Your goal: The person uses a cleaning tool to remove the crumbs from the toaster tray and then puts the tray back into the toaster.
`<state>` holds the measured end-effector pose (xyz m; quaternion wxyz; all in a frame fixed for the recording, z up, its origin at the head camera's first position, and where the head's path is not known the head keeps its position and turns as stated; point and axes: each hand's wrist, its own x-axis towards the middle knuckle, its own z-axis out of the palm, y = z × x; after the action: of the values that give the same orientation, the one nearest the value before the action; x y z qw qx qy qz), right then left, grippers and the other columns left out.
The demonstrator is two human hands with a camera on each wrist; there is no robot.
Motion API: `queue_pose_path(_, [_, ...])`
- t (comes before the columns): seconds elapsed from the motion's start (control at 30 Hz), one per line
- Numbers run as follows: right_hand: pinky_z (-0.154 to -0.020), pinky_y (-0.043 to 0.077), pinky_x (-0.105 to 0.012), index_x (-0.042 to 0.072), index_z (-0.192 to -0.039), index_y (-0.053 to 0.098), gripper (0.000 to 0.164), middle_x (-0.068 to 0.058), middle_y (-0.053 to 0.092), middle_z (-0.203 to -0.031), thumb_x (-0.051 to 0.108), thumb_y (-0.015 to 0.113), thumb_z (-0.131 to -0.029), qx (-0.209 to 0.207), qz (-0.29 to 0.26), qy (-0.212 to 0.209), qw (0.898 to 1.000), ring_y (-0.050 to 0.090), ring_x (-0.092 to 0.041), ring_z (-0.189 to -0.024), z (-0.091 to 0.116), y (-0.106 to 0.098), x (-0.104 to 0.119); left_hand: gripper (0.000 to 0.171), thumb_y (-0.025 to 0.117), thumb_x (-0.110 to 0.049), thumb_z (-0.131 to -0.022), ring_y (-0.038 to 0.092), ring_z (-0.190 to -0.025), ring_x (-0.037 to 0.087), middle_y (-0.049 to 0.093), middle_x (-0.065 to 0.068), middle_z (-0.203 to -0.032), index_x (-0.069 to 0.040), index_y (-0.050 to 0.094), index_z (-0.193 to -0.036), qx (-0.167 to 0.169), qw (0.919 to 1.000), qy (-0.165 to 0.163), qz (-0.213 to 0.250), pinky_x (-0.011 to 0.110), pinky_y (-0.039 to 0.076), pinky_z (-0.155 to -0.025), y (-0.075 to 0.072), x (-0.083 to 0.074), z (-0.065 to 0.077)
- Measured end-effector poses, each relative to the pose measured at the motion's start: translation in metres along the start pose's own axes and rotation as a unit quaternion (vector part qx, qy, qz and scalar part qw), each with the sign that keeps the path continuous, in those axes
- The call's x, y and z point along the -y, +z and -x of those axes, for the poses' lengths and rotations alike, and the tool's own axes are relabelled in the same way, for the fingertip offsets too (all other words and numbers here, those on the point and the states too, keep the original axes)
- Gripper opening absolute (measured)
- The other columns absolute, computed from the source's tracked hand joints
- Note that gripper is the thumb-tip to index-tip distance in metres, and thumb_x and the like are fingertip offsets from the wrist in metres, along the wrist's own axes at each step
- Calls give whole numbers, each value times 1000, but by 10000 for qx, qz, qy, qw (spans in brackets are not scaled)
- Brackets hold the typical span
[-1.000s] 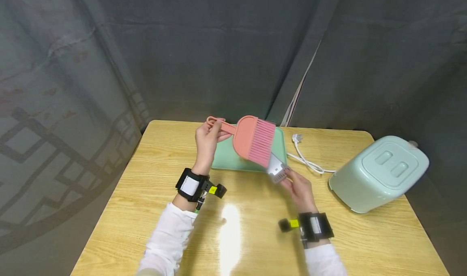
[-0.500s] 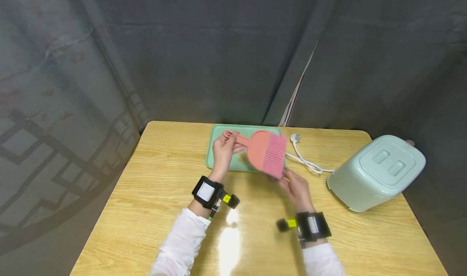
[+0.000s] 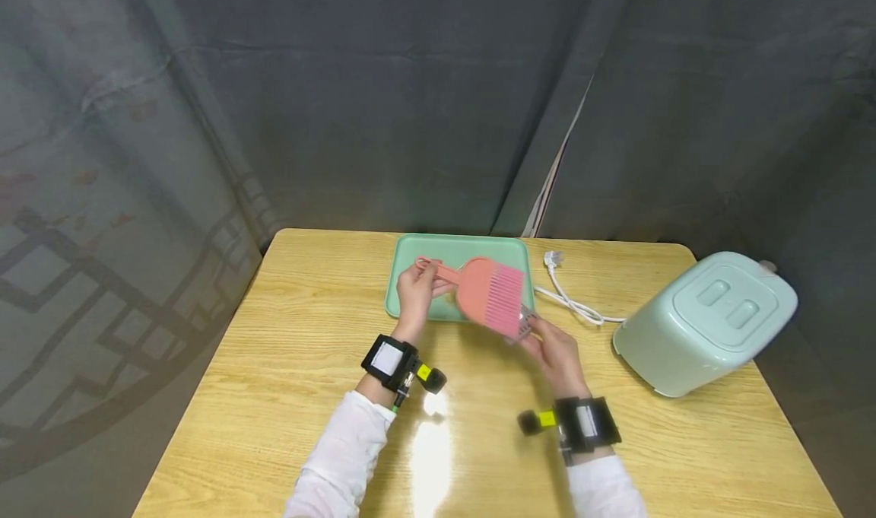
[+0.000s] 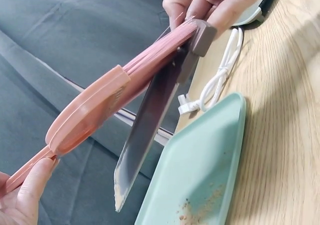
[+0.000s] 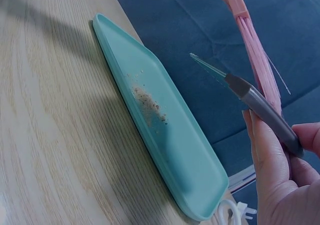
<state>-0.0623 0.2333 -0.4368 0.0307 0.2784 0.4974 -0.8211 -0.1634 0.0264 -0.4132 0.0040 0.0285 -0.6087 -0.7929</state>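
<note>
My left hand point(image 3: 415, 293) pinches the handle of a small pink hand brush point(image 3: 474, 286), its bristles pointing right. My right hand point(image 3: 561, 354) holds a thin, flat crumb tray point(image 4: 145, 120) by its grey end, thumb on one side and fingers on the other. In the left wrist view the bristles lie along the crumb tray near that grey end, and its far end slants down with pale residue at the tip. Much of the crumb tray is hidden behind the bristles in the head view. Below both lies a mint-green rectangular tray point(image 3: 506, 246) with brown crumbs point(image 5: 147, 105) on it.
A mint-green toaster point(image 3: 705, 324) with two oval recesses on its lid stands at the table's right. Its white cord point(image 3: 582, 309) and plug point(image 3: 553, 259) lie between it and the green tray. Dark curtains point(image 3: 383, 122) hang close behind the wooden table point(image 3: 301, 335).
My left hand has moved right and nearer with the brush, drawing the bristles over the crumb tray, then slightly back left. My right hand has stayed nearly in place, the crumb tray's angle shifting.
</note>
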Motion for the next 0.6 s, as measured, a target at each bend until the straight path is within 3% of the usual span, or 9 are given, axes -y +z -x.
queue_pose_path(0.17, [-102,54,-23,-5,-148,38,47,-4,72,-116,10,52,-106,19,-29,2,10000,72,-8,-96,0,-1,0,25,49,1,-102,74,-68,12,70,34,-93,20,62,-111,-109,9999,16,-93,29,66,-72,-4,2,-3])
queue_pose_path(0.3, [-103,53,-22,-5,-149,35,48,-17,54,-139,9,51,-106,43,-40,-2,10000,72,-7,-96,-1,-2,0,26,48,0,-102,73,-67,11,70,33,-93,21,62,-112,-227,9996,58,-164,28,66,-70,-8,1,-6])
queue_pose_path(0.6, [-103,53,-23,-6,-149,34,47,-26,40,-151,8,49,-107,67,-106,-50,9999,72,-7,-96,-1,-3,-2,26,48,1,-102,68,-61,5,71,25,-86,20,62,-113,-600,9981,0,-112,26,65,-68,-16,1,-15])
